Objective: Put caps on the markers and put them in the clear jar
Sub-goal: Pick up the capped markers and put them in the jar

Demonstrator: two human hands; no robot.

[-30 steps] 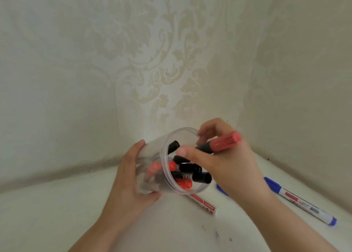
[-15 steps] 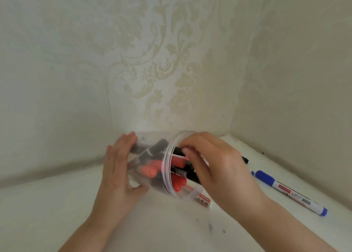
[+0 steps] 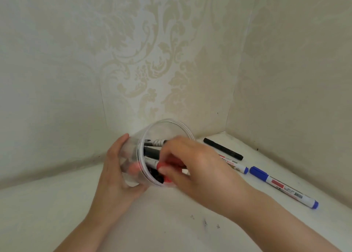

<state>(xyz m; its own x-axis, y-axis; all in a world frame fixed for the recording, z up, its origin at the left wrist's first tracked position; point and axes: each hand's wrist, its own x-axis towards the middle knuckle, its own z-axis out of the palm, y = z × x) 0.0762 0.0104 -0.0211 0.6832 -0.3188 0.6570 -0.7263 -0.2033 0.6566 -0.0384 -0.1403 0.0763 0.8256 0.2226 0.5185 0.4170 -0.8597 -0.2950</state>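
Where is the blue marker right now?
In the head view, the blue marker lies capped on the white surface at the right, near the right wall, just right of a white-barrelled marker and outside the jar.

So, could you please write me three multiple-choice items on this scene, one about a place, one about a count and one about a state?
1. Where does the blue-capped marker lie?
A. inside the jar
B. on the white surface to the right of the jar
C. in the left hand

2. How many markers lie on the surface outside the clear jar?
A. one
B. three
C. five

3. How is the jar held?
A. upright, untouched
B. upside down
C. tipped, mouth toward the camera, gripped by the left hand

Key: 1 B, it rests right of the right hand. 2 B, the black marker, a white-barrelled marker and the blue-capped one. 3 C, the open rim faces us with the fingers around the wall.
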